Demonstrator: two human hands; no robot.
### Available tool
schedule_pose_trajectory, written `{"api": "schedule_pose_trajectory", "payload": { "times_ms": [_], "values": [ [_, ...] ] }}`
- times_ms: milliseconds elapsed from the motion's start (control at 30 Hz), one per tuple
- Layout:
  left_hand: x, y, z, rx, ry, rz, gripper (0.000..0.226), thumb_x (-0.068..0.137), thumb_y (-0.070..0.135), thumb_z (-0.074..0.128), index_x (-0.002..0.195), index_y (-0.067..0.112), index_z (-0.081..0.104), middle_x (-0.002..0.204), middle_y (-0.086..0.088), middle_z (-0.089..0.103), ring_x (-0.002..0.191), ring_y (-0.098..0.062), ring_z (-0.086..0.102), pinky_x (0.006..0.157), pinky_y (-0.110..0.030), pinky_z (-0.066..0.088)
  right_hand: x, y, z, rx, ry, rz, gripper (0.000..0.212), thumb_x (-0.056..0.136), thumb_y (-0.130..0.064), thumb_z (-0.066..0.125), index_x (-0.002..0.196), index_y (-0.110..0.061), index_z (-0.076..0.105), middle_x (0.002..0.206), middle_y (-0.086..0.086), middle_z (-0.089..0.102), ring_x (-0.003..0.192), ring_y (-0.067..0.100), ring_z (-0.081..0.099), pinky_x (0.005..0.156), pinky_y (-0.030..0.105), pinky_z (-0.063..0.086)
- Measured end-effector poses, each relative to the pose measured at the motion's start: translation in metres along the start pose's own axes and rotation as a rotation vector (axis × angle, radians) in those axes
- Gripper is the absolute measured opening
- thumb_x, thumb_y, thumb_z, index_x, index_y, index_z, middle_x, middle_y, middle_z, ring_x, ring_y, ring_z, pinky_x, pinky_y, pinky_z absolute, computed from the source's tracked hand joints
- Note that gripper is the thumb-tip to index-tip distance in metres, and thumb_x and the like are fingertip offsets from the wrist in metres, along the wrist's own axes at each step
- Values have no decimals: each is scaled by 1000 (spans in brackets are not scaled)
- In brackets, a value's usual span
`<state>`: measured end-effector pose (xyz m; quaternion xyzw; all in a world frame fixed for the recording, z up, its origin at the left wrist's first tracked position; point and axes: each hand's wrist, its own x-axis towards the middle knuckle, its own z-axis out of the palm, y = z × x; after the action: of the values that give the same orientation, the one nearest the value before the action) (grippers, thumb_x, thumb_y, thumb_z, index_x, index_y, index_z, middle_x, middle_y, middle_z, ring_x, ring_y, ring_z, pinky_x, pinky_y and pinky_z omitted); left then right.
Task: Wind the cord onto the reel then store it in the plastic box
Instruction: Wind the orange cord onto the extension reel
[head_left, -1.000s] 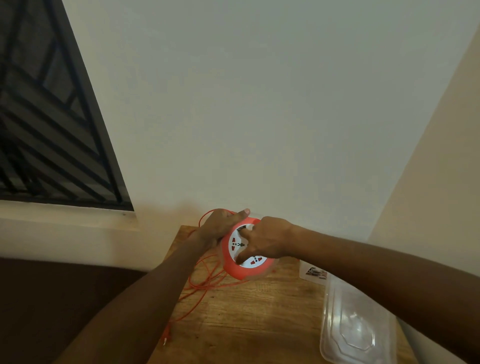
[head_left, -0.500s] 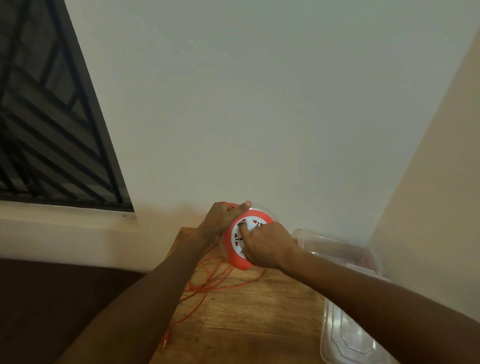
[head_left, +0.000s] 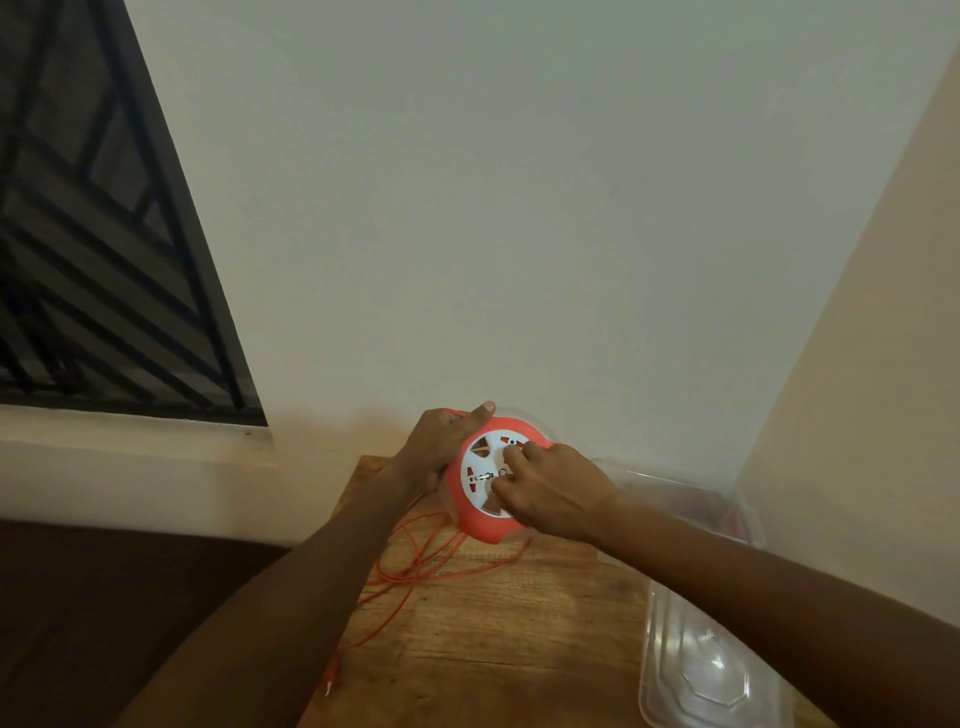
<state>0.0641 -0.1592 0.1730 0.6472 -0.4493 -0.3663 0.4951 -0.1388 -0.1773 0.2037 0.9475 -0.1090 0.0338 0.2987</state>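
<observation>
Left hand (head_left: 439, 441): grips the reel's far-left rim, thumb lying along the top edge
Right hand (head_left: 553, 491): fingers curled onto the reel's white face, pressing it
Reel (head_left: 480, 486): orange, tilted, held above the tabletop (head_left: 519, 623)
Cord (head_left: 415, 566): hangs from the reel, loose loops on the wood
Plastic box (head_left: 691, 504): clear, right of the reel; contents blurred
Lid (head_left: 711, 670): clear, flat, near-right

The reel (head_left: 485, 480) was held above the far part of the table (head_left: 498, 623), the left hand (head_left: 441, 441) on its left edge and the right hand (head_left: 556, 493) on its face. The cord (head_left: 415, 571) trailed from it onto the table, toward the near left. The plastic box (head_left: 691, 499) stood to the right at the far edge, its lid (head_left: 711, 670) nearer.
</observation>
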Motion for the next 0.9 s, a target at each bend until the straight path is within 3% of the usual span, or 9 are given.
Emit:
{"api": "schedule_pose_trajectory", "payload": {
  "times_ms": [100,233,400,500,633,700,767,900],
  "values": [
    [-2,1,1,-13,-13,9,60,96,54,65,93,-5,77,91,-23,80,85,-45,77,87,-56,63,0,6,-6,-57,-43,-170,35,82,-29,76,116,-23,68,128,19,54,102,32,61,65,44,59],
    [-4,3,3,0,-51,11,59,96,53,64,94,-4,77,92,-22,80,86,-45,77,87,-54,64,4,15,-13,-39,-173,-374,60,85,-23,73,138,-30,46,145,14,36,114,35,56,75,46,58],
    [1,4,-1,-58,-58,-21,59,95,55,66,97,-3,77,92,-23,80,86,-45,77,82,-48,63,16,27,-31,-83,-257,-334,56,92,-28,65,139,-41,39,145,15,33,106,34,59,65,38,53],
    [4,5,-1,-67,-67,-17,57,92,56,70,89,0,78,90,-25,79,76,-39,77,75,-42,63,22,25,-36,-158,-313,-333,58,91,-30,67,140,-44,39,147,16,34,104,34,62,63,37,52],
    [5,5,-1,-13,-77,8,60,88,61,71,83,2,78,85,-23,78,64,-27,75,66,-33,62,27,21,-37,-249,-300,-418,57,87,-31,71,138,-39,46,136,16,51,105,31,63,67,37,55],
    [5,6,1,9,-62,18,51,88,60,71,70,13,78,74,-16,78,60,-23,73,65,-32,61,27,20,-35,-271,-236,-435,56,87,-34,70,139,-33,48,131,12,59,106,28,64,74,37,56],
    [3,8,2,4,-50,28,48,89,58,72,63,19,76,71,-9,78,61,-22,74,66,-33,61,25,17,-30,-209,-192,-325,58,87,-35,70,139,-24,47,125,10,64,104,28,66,79,39,56],
    [3,13,1,-84,-28,23,61,93,53,70,94,-7,76,94,-24,79,83,-39,77,84,-49,63,23,6,-19,36,-187,71,67,86,-44,63,142,-13,43,123,14,65,94,34,69,73,44,57]
  ]
}}
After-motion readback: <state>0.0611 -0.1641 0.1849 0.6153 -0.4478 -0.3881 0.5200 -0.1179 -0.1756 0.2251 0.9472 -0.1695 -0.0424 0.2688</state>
